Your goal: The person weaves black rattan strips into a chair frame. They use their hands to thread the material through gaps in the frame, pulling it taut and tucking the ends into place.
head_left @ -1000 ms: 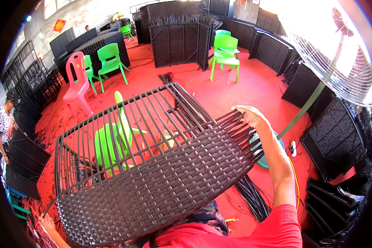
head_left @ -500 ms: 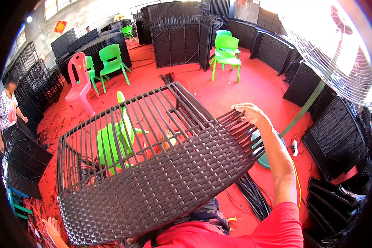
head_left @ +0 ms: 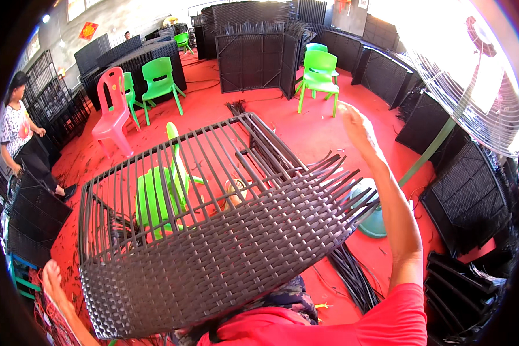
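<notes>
A dark woven panel (head_left: 213,265) spreads across my front, with flat strips plaited over its near half. Its far half is a bare frame of thin parallel bars (head_left: 155,167). Loose strip ends (head_left: 340,187) fan out from the right edge of the weave. My right hand (head_left: 356,124) is raised beyond those ends, apart from them, its fingers stretched out and washed by glare. Left of the panel, my left hand (head_left: 55,282) is up with its fingers extended, holding nothing that I can see.
Past the panel stands a green chair (head_left: 155,202). A pink chair (head_left: 112,109) and several green chairs (head_left: 318,75) are farther off. A large fan (head_left: 467,86) rises at right. Black strips (head_left: 354,277) lie on the red floor. Another person (head_left: 23,132) is at far left.
My right hand has left the strip ends and moved up and away. My left hand has risen beside the panel. The person at left has shifted more into view.
</notes>
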{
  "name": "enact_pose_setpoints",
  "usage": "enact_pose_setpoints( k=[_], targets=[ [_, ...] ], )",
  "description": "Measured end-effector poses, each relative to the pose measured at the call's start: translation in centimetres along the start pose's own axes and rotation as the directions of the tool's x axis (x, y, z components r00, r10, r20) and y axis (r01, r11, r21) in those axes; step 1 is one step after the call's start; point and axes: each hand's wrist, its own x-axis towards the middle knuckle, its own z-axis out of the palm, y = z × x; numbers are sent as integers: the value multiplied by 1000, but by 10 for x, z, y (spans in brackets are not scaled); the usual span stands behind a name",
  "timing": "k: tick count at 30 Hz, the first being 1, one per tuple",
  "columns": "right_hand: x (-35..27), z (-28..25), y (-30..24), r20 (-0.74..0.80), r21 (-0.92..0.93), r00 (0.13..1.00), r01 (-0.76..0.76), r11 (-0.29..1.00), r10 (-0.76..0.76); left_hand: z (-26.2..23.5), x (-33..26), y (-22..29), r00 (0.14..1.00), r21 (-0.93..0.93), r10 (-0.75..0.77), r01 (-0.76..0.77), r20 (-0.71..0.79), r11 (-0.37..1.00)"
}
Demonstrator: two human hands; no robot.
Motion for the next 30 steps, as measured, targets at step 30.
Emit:
enact_pose_setpoints(
  k=[30],
  targets=[
    [-125,101,-26,387,-210,809,545,812,-442,256,-140,158,334,-66,493,-773,804,631]
  ],
)
